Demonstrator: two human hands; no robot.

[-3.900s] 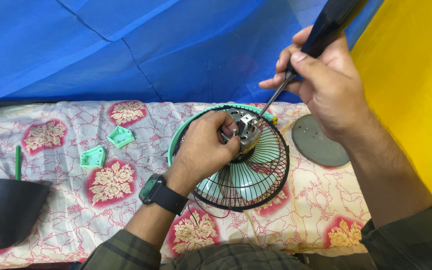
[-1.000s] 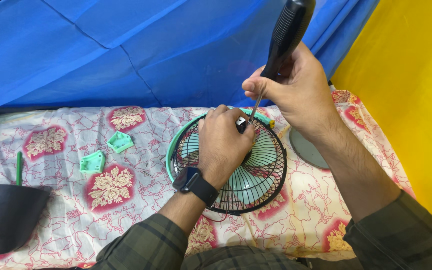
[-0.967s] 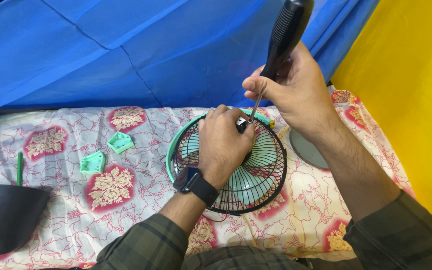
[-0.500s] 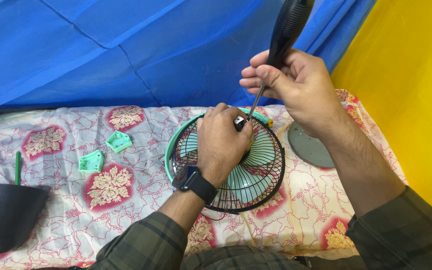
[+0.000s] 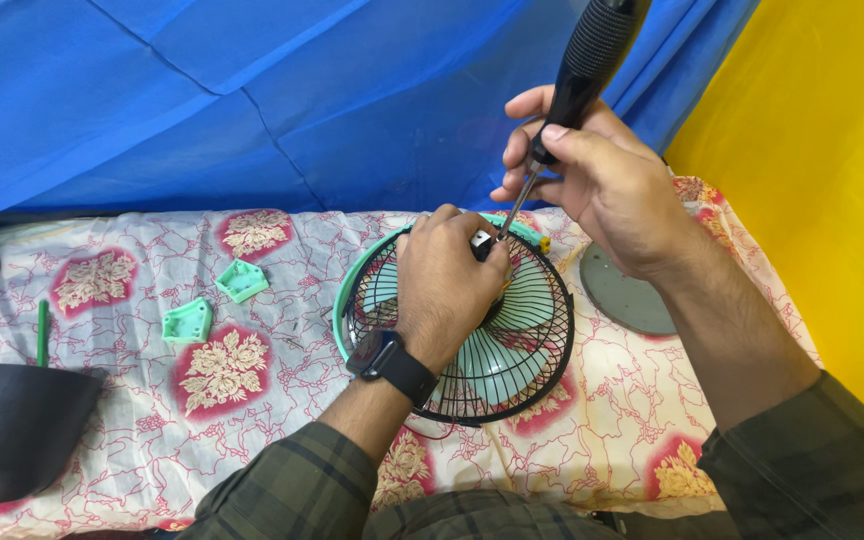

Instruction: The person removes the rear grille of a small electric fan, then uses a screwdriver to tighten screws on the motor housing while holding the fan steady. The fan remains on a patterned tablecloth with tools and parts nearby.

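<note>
Fan (image 5: 512, 350) lies flat mid-cloth (image 5: 132, 420), near its front edge. Left hand (image 5: 447, 285) clamps down on the hub, fingers curled round it. Right hand (image 5: 602, 190) grips the screwdriver (image 5: 577, 75), tip at the hub. Grey disc (image 5: 627, 295) just right; two green pieces (image 5: 214, 300) lie left.

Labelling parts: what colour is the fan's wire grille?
Black wire grille, mint-green rim; head view.
</note>
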